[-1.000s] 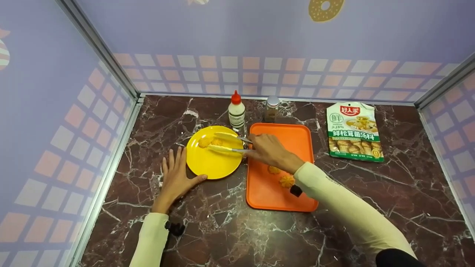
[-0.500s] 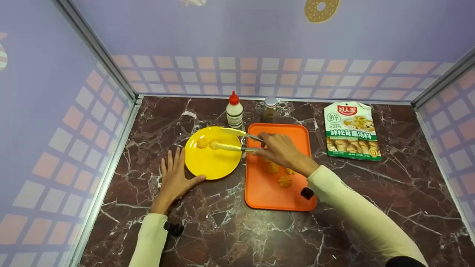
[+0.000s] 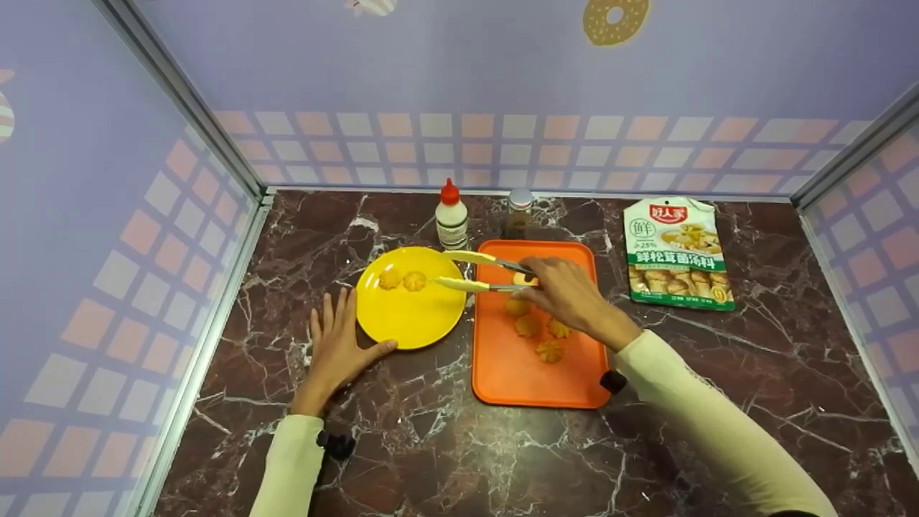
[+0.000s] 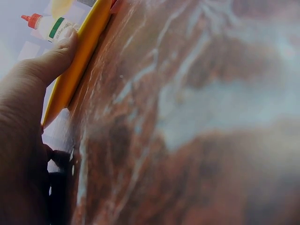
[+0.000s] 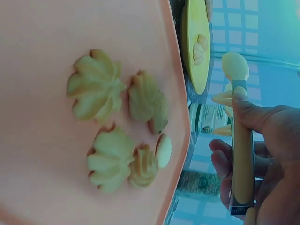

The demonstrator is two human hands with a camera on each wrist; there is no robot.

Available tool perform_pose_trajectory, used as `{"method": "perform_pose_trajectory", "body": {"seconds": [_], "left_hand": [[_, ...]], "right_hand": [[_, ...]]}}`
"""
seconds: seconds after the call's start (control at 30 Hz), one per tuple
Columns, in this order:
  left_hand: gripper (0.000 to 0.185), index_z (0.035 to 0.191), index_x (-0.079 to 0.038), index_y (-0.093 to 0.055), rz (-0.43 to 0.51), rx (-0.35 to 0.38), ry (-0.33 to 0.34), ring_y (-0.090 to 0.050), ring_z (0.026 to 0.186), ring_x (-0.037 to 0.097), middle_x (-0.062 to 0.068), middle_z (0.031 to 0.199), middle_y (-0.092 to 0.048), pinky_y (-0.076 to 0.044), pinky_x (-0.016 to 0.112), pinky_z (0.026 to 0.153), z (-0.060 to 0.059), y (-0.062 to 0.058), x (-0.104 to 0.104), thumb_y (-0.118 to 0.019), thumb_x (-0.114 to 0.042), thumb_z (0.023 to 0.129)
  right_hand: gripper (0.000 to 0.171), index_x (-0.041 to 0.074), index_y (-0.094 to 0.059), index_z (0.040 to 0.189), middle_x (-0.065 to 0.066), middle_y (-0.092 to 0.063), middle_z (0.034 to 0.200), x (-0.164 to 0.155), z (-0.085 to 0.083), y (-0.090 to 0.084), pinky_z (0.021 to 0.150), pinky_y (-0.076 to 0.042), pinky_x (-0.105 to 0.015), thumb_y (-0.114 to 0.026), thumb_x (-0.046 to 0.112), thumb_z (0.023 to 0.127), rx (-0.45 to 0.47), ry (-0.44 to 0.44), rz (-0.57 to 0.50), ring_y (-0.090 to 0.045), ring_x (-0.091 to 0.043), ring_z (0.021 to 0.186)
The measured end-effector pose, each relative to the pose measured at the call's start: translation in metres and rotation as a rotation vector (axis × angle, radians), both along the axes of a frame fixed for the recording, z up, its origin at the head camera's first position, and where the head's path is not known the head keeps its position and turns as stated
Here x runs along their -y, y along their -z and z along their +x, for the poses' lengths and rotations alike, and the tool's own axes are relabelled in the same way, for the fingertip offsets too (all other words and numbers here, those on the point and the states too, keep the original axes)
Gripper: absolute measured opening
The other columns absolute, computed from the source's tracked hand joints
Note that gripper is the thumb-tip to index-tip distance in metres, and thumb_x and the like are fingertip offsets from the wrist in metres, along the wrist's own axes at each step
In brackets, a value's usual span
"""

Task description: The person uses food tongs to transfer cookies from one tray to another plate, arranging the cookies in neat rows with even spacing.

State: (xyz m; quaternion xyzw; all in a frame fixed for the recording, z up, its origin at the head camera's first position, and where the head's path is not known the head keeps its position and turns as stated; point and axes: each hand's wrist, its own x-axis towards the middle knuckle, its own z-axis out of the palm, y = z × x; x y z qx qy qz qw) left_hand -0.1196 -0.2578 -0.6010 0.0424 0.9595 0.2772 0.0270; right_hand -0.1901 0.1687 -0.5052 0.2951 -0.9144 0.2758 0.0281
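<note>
Your left hand [image 3: 337, 350] lies flat, fingers straight, thumb against the plate [image 3: 402, 319] rim at 7 o'clock to steady it, while your right hand [image 3: 567, 291] grips the tongs [image 3: 477, 271], empty tips over the plate's 3 o'clock edge, cookies [image 3: 535, 327] on tray [image 3: 531, 380].

The tongs [image 3: 477, 273] have pale yellow tips and thin silver arms. They lie almost flat in the air, with the tips pointing left and spread apart over the right edge of the yellow plate [image 3: 402, 323]. The right hand [image 3: 567, 294] holds them by the handle end. Two small golden cookies [image 3: 403, 280] with wavy ridges sit side by side on the far part of the round plate. More of the same cookies [image 3: 535, 327] sit close together in the middle of the flat orange tray [image 3: 517, 373], just right of the plate.
</note>
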Motion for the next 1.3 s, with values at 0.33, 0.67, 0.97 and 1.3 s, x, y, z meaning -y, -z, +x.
{"method": "perform_pose_trajectory", "body": {"seconds": [0.33, 0.67, 0.97, 1.3], "left_hand": [[0.134, 0.178, -0.006, -0.005, 0.001, 0.0, -0.001, 0.013, 0.169, 0.044, 0.02, 0.185, -0.001, 0.017, 0.063, 0.132, 0.001, 0.002, 0.001, -0.081, -0.071, 0.088], [0.135, 0.178, -0.006, -0.006, 0.0, -0.008, -0.005, 0.013, 0.169, 0.043, 0.019, 0.185, -0.001, 0.016, 0.062, 0.132, 0.002, 0.001, 0.002, -0.082, -0.071, 0.087], [0.136, 0.178, -0.007, -0.005, 0.0, -0.004, -0.003, 0.013, 0.169, 0.043, 0.019, 0.185, 0.0, 0.016, 0.063, 0.132, 0.001, 0.0, 0.001, -0.081, -0.073, 0.087], [0.136, 0.178, -0.007, -0.005, -0.004, -0.006, -0.001, 0.013, 0.169, 0.045, 0.019, 0.185, 0.0, 0.016, 0.063, 0.132, 0.001, 0.0, 0.001, -0.081, -0.073, 0.086]], "right_hand": [[0.048, -0.001, -0.076, 0.131, -0.019, -0.078, 0.109, -0.025, 0.004, 0.005, 0.06, -0.056, -0.041, -0.088, 0.031, 0.097, 0.005, 0.079, -0.045, -0.068, -0.023, 0.07], [0.049, -0.003, -0.079, 0.124, -0.019, -0.078, 0.099, -0.048, 0.008, 0.007, 0.062, -0.051, -0.036, -0.097, 0.023, 0.086, -0.031, 0.153, -0.139, -0.066, -0.027, 0.073], [0.048, -0.006, -0.078, 0.124, -0.022, -0.078, 0.106, -0.065, 0.014, 0.008, 0.068, -0.059, -0.045, -0.097, 0.017, 0.087, -0.066, 0.176, -0.156, -0.071, -0.03, 0.079], [0.052, -0.007, -0.074, 0.135, -0.024, -0.076, 0.103, -0.083, 0.023, 0.009, 0.063, -0.052, -0.037, -0.093, 0.013, 0.091, -0.008, 0.237, -0.152, -0.063, -0.026, 0.075]]}}
